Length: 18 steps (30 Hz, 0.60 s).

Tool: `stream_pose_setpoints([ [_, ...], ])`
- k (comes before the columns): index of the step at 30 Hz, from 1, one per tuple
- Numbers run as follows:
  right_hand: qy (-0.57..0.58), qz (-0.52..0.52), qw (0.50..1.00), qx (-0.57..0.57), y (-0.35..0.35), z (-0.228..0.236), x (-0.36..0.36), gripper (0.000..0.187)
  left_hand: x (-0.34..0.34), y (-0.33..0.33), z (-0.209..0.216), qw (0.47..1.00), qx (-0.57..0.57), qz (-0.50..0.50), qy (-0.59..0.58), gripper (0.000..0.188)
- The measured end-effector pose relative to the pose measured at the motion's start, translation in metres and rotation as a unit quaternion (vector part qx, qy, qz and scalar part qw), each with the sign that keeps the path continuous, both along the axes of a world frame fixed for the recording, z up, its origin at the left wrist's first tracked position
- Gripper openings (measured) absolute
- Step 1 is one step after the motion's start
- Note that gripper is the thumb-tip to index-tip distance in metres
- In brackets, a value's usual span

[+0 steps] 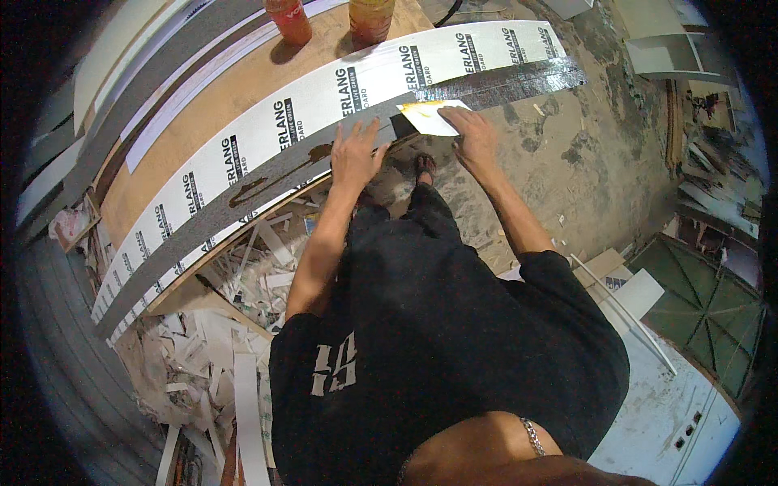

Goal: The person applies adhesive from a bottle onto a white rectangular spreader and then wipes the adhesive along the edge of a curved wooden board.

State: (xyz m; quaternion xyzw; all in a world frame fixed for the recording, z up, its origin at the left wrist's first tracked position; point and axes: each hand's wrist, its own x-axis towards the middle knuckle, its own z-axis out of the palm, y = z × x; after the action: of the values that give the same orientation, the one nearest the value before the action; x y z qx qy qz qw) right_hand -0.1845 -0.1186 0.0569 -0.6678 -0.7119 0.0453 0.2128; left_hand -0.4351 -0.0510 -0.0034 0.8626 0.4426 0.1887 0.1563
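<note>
Two hands at a long grey strip, one with a white card

Both hands meet the near side of a curved white board [381,73] with repeated dark printing, laid across a tan table [219,97]. Along the board runs a grey strip [186,235], dull on the left, with brown streaks [259,187] on it, and turning into a dark glossy stretch [519,85] at the right end. The left hand [355,155] lies on the strip near its middle, fingers straight and spread, gripping nothing. Just beside it, the right hand [472,136] pinches a white card [433,121] by its right side; yellow matter shows along the card's far edge. The card sits over the strip, between the left hand and the glossy stretch. On the table's far side stand a red cup [290,22] and an amber cup [371,20], near each other. Pale scraps [194,350] litter the floor at lower left.
</note>
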Motion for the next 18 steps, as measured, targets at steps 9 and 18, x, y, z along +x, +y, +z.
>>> stream_pose_setpoints([
  [9, -0.015, -0.016, 1.0, -0.001, -0.004, 0.001, 0.007, 0.058, 0.004, 0.043, 0.009, 0.99, -0.043, 0.105, 0.082, 0.044],
  [18, 0.022, -0.022, 0.999, 0.028, -0.004, 0.002, 0.014, 0.06, 0.009, 0.064, 0.015, 0.977, -0.151, 0.105, 0.107, 0.042],
])
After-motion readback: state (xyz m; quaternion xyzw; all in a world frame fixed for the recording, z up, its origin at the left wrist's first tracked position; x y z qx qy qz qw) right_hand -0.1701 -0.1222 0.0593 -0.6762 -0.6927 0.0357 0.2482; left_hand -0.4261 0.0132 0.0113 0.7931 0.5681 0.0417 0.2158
